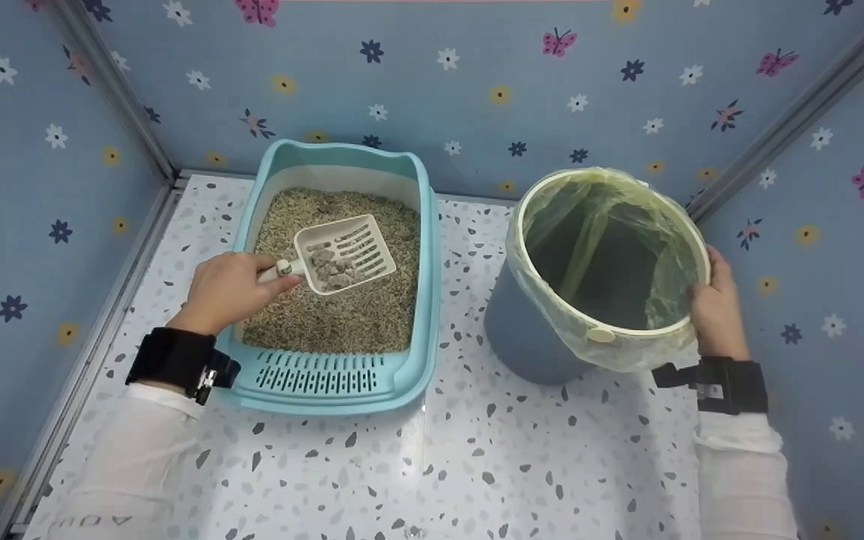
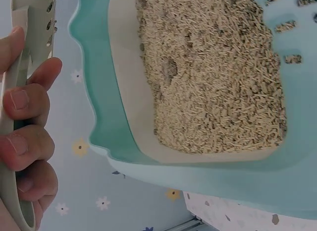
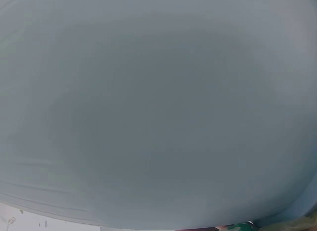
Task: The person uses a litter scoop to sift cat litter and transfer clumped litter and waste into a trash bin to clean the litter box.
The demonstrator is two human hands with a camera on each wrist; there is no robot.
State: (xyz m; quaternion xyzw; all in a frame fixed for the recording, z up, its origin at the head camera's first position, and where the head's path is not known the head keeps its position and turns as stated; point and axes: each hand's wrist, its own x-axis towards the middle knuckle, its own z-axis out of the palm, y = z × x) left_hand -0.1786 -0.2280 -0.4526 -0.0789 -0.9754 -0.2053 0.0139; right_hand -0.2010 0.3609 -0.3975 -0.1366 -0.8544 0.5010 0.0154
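Observation:
My left hand (image 1: 235, 289) grips the handle of a cream slotted litter scoop (image 1: 357, 251) above the litter box. Several grey clumps (image 1: 333, 270) lie in the scoop, near its handle end. Below it, a light-blue litter box (image 1: 430, 300) holds brown pellet litter (image 1: 289, 322). In the left wrist view, curled fingers (image 2: 29, 146) wrap the scoop's handle. At the right, my right hand (image 1: 718, 307) holds the rim of a blue-grey trash bin (image 1: 526, 330), which leans. A yellowish bag (image 1: 612, 360) lines the bin and folds over its rim. The right wrist view shows mostly the bin's side (image 3: 163, 117).
The speckled white floor (image 1: 417, 472) carries the box and the bin, with a gap between them. Blue walls (image 1: 462, 90) with flowers and butterflies stand behind and on both sides. Metal strips (image 1: 113, 82) run along their corners.

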